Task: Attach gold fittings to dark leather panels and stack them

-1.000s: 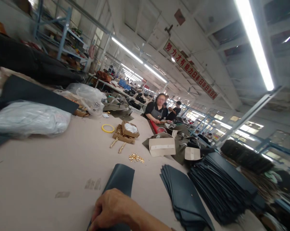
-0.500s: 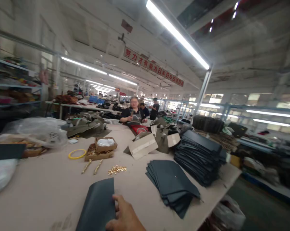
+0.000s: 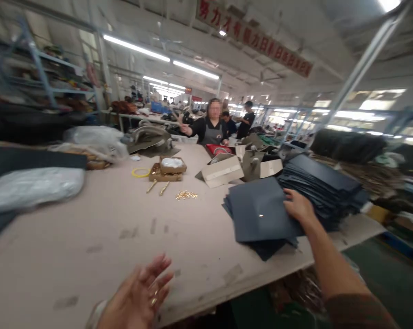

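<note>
Dark grey-blue sheets (image 3: pixel 261 212), leather-like, lie in a fanned stack on the table (image 3: pixel 99 237) at about 3 o'clock from frame centre, close to the near edge. Right hand (image 3: pixel 298 206) rests on the stack's right edge, fingers bent over the top sheet; contact is seen, but whether the fingers pinch the sheet cannot be told. A small bright spot shows on the top sheet near its middle. Left hand (image 3: pixel 137 297) is at 6 o'clock, over the table's near edge, palm up, fingers spread and loose; small gold-coloured bits lie in the palm, blurred. A taller pile (image 3: pixel 324 185) of the same dark sheets stands just beside the stack at its 2 o'clock. At 12 o'clock from the stack: cardboard boxes (image 3: pixel 223 171), lying open. Further left on the table, a loose heap of brass fittings (image 3: pixel 186 195), two brass strips (image 3: pixel 157 187), a small carton (image 3: pixel 167 168) holding a white packet, and a yellow ring (image 3: pixel 141 172). Clear plastic bags (image 3: pixel 34 187) at 9 o'clock. A person (image 3: pixel 211 128) in a dark apron stands at the far end of the table, one arm stretched out; others behind. Frame is motion-blurred at its edges.
</note>
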Demonstrator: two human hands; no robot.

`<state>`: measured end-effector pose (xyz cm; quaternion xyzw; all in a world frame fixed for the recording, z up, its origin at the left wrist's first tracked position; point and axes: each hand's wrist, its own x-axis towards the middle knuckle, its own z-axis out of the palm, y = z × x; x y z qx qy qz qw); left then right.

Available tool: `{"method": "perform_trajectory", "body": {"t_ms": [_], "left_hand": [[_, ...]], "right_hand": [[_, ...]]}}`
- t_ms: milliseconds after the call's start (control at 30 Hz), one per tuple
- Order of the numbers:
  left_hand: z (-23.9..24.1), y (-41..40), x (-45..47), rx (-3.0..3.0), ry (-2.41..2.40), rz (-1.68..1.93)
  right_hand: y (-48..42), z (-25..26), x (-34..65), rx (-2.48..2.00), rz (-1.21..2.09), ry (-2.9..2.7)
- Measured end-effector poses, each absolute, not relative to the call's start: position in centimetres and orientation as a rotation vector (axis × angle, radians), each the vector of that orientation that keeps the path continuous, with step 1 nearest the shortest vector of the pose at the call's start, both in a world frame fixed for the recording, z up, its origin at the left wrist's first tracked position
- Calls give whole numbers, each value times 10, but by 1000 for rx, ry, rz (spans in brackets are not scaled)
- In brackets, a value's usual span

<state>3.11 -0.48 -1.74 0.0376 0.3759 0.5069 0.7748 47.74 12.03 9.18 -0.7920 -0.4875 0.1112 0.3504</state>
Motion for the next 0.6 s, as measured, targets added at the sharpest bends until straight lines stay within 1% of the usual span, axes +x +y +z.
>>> {"method": "perform_trajectory", "body": {"t_ms": [67,100,133,167,267,300,367,433,533,600], "left_hand": [[8,-8,38,97,736,1178],[17,-7,40,101,724,1202],[22,-7,41,98,715,1217],[24,-6,41,89,706,1227],[22,-6,39,68,655,1249],[19,-6,37,68,641,1256],[15,-7,35,78,627,1273],[12,-7,32,84,631,1289],[8,-9,26,79,645,1281],[8,-11,22,58,651,1281]], "right_hand": [[118,82,491,-2207,59,-1288],[116,74,486,-2198,22,-1322],[112,65,474,-2152,56,-1361],[106,56,455,-2071,158,-1410],[76,30,365,-1718,655,-1593],[64,23,332,-1585,747,-1680],[44,15,269,-1342,803,-1886],[29,13,221,-1078,775,-2066],[20,17,178,-739,709,-2362],[21,19,163,-646,655,-2505]]}}
